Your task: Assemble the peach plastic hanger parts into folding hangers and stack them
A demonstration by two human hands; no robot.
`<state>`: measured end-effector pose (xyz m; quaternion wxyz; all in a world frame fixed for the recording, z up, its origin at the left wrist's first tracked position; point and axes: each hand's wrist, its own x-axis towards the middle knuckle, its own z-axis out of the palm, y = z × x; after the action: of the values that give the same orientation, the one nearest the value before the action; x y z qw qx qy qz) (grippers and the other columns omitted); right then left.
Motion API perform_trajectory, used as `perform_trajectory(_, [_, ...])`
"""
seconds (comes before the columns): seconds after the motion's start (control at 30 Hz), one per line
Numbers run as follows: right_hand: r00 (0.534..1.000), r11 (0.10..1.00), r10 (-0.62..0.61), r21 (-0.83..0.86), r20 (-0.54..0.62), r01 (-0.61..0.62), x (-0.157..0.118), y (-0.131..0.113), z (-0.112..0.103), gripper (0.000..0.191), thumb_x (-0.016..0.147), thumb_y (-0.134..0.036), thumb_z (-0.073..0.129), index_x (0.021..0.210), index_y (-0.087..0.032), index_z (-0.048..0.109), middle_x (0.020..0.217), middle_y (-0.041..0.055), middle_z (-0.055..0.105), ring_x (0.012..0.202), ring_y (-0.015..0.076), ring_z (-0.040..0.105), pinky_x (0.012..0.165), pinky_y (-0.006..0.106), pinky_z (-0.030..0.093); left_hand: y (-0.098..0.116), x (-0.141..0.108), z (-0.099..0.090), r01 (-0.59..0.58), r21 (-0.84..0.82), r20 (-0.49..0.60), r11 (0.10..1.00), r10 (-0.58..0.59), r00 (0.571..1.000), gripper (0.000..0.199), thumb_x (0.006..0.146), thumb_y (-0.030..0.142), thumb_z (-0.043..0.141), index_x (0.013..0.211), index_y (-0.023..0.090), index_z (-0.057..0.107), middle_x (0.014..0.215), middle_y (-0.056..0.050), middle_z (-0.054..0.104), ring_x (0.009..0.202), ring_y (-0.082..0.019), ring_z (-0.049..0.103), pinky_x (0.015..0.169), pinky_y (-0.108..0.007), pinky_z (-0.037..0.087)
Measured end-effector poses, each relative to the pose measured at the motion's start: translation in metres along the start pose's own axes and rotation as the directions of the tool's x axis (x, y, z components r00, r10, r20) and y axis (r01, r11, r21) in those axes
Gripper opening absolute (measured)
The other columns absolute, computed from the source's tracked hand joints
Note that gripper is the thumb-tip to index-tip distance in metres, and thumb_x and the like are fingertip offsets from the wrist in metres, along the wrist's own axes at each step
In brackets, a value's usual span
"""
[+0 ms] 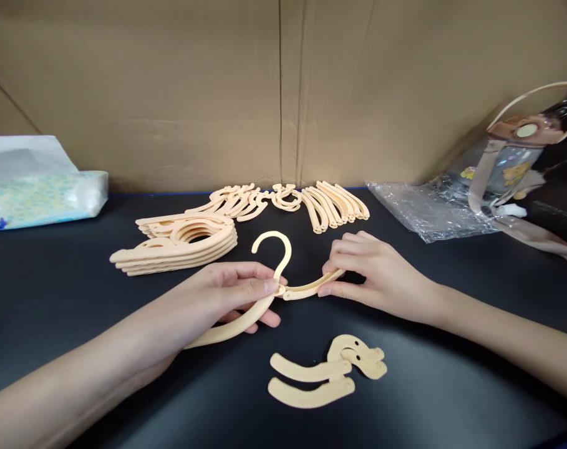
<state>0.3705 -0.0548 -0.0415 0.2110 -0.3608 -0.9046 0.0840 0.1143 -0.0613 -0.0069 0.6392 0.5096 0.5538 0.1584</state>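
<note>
My left hand (227, 293) is closed on a cream plastic clothes hanger (246, 322), thumb pressed at the base of its upright hook. One curved arm of it slopes down to the left under my wrist. Between thumb and fingers of my right hand (379, 274) is the outer end of a hanger arm (309, 291); its inner end meets the hook's base. Whether the two are joined there I cannot tell. Nearer to me on the table lie two loose hanger arms (311, 391) and some flat hook pieces (358, 355), partly overlapping.
A stack of folded hangers (175, 252) stands at the left. Behind lie rows of loose hook pieces (234, 201) and hanger arms (334, 206). A tissue pack (49, 196) is far left; a clear plastic bag (423, 209) and strapped bottle (508, 165) are at right, before a cardboard wall (194, 93).
</note>
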Motion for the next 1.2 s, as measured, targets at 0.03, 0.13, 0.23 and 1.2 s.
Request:
perform_trajectory(0.03, [1.0, 1.0, -0.001, 0.004, -0.003, 0.001, 0.0, 0.0, 0.0, 0.025, 0.095, -0.039, 0.065, 0.086, -0.016, 0.069, 0.08, 0.0001, 0.064, 0.077, 0.0149, 0.053, 0.073, 0.029, 0.036, 0.002, -0.002, 0.001, -0.009, 0.003, -0.003, 1.0, 0.009, 1.0, 0.02, 0.088, 0.047, 0.071, 0.091, 0.029, 0.078, 0.084, 0.004, 0.078, 0.079, -0.011, 0.073, 0.069, -0.013, 0.051])
perform_trajectory(0.13, [1.0, 1.0, 0.002, 0.025, -0.014, -0.001, 0.0, -0.001, 0.001, 0.025, 0.095, -0.039, 0.065, 0.086, -0.016, 0.07, 0.081, 0.0012, 0.064, 0.077, 0.0155, 0.053, 0.07, 0.027, 0.039, 0.006, -0.006, 0.004, -0.007, 0.012, -0.002, 1.0, 0.007, 1.0, 0.018, 0.088, 0.043, 0.072, 0.099, 0.031, 0.079, 0.092, 0.004, 0.08, 0.081, -0.012, 0.074, 0.071, -0.015, 0.051])
perform_trajectory(0.23, [0.999, 0.999, -0.008, 0.033, -0.036, 0.009, -0.001, -0.002, 0.001, 0.025, 0.093, -0.039, 0.067, 0.086, -0.015, 0.07, 0.082, 0.0017, 0.065, 0.077, 0.0154, 0.052, 0.069, 0.027, 0.04, 0.008, -0.008, 0.003, 0.014, 0.036, 0.027, 0.999, -0.015, 1.0, 0.017, 0.09, 0.041, 0.071, 0.102, 0.032, 0.079, 0.085, 0.005, 0.08, 0.084, -0.011, 0.073, 0.071, -0.013, 0.049])
perform_trajectory(1.2, [0.972, 0.949, 0.227, 0.213, 0.056, -0.234, 0.001, -0.008, 0.002, 0.047, 0.095, -0.059, 0.056, 0.075, -0.019, 0.069, 0.074, 0.0008, 0.066, 0.075, 0.0153, 0.055, 0.069, 0.028, 0.04, -0.02, 0.014, -0.004, -0.271, 0.153, -0.04, 0.95, 0.28, 0.959, 0.037, 0.074, 0.054, 0.077, 0.099, 0.027, 0.08, 0.077, -0.003, 0.079, 0.083, -0.023, 0.074, 0.084, -0.031, 0.058])
